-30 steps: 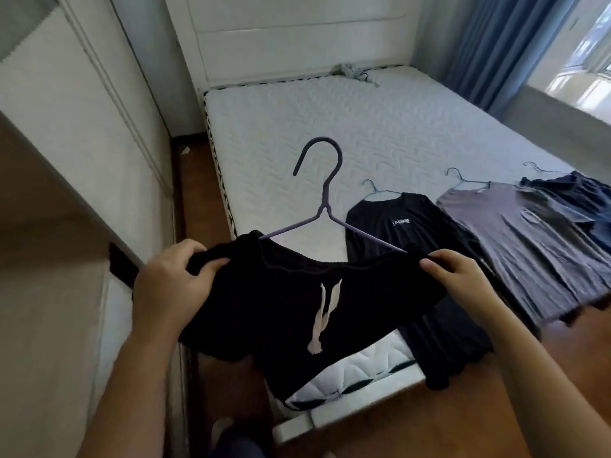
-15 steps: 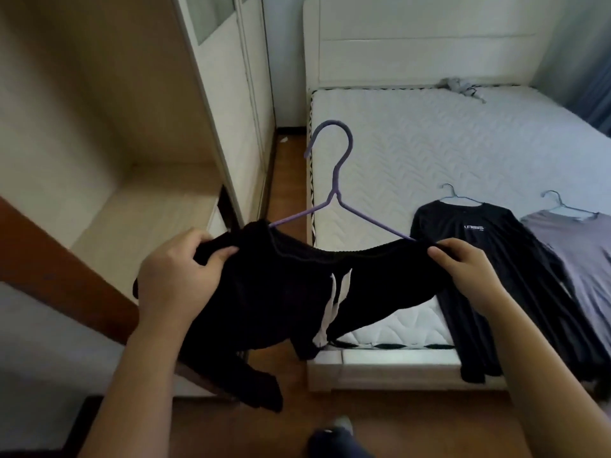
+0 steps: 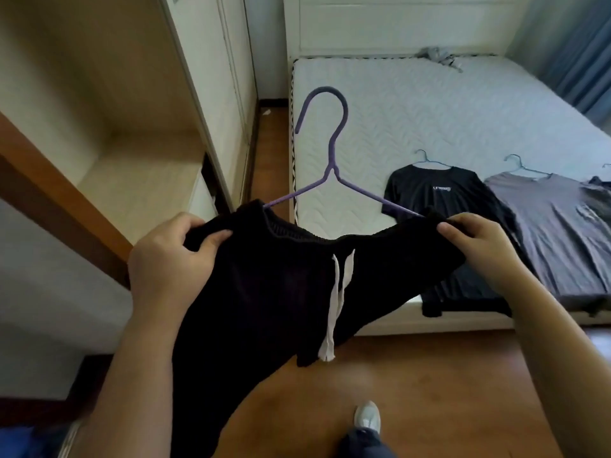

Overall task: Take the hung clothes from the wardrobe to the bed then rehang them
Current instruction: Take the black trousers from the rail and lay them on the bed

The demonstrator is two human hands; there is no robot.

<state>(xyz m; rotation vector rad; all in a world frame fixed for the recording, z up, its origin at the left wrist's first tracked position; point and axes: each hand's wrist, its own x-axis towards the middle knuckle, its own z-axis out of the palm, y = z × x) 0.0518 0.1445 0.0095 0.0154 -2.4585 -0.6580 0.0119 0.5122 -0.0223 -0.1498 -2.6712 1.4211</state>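
While both hands hold it up by the ribbed elastic waistband, a pair of black drawstring bottoms [image 3: 281, 292] hangs over the wooden floor [image 3: 413, 391], between the open wardrobe [image 3: 115, 110] and the near edge of the bed [image 3: 429, 110]. The left hand [image 3: 172, 259] grips a bunch of the soft, matte fabric at the waistband's left end, fingers curled over it and thumb laid along the top. The right hand [image 3: 476, 249] pinches the right end between thumb and curled fingers. Two flat white drawstrings [image 3: 337, 292] dangle from the middle of the waist. A thin purple hanger [image 3: 330, 153] rises from the waistband, both of its arms running into the fabric, its thicker hook curling to the left.

On the white quilted mattress, stitched in chevrons, a black T-shirt [image 3: 443, 193] lies at the near edge on a wire hanger, one sleeve draping over the side. Its small white chest print is too blurred to read. Just beside it on the right lies a mauve-grey shirt [image 3: 555, 226], also on a wire hanger. A crumpled grey cloth [image 3: 438, 56] sits by the white headboard.
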